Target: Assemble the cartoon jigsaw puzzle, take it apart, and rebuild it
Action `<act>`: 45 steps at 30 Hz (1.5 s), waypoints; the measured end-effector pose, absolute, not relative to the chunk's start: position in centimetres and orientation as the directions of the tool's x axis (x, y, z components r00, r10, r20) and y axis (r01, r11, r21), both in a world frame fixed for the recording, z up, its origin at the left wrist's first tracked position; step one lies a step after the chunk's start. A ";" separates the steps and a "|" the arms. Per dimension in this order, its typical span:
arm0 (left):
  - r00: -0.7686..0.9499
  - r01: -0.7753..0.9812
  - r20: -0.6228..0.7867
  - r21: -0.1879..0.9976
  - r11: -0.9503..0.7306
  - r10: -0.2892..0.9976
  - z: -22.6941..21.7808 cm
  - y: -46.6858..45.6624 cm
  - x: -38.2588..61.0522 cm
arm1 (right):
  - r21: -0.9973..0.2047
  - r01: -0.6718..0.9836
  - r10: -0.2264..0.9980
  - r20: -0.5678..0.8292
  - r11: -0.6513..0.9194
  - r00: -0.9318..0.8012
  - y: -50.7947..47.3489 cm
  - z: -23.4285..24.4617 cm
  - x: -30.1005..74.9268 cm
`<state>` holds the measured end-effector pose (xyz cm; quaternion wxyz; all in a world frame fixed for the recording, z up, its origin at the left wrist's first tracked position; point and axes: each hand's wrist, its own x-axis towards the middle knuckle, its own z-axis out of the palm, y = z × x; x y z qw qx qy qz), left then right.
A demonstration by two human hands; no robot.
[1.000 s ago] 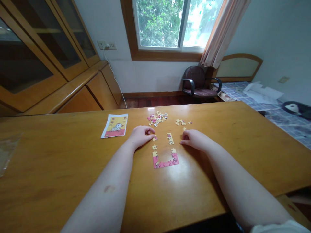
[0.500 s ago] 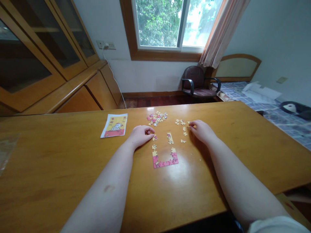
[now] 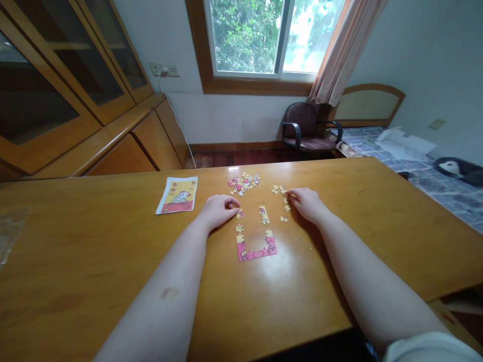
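My left hand (image 3: pixel 219 210) rests on the table with its fingers curled and the tips closed at the upper edge of a yellow and pink puzzle piece (image 3: pixel 240 214). Below it a partly joined puzzle frame (image 3: pixel 257 255) forms a U, pink along the bottom with yellow at its upper ends. A joined yellow strip (image 3: pixel 264 214) lies between the hands. My right hand (image 3: pixel 305 202) has its fingertips pinched together among loose yellow pieces (image 3: pixel 278 189); the piece at the tips is mostly hidden. More pieces (image 3: pixel 287 205) lie just beside its thumb.
A heap of mixed pieces (image 3: pixel 244 183) sits towards the table's far edge. Left of it lies a picture sheet (image 3: pixel 178 196) showing a cartoon animal. Clear plastic (image 3: pixel 11 234) lies at the far left. Beyond the table (image 3: pixel 113 241) stand a chair (image 3: pixel 306 125) and a bed.
My right hand has moved a little left, towards the loose yellow pieces. A small piece seen beside its fingertips before is now hidden or shifted. My left hand has stayed put.
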<state>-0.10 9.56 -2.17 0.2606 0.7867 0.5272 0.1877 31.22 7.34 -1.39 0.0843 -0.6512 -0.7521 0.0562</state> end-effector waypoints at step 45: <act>0.373 0.731 0.025 0.608 -0.311 0.927 -2.2 9.5 0.0 | -0.607 0.763 0.949 -0.044 0.224 -0.313 5.0 -3.3 27.0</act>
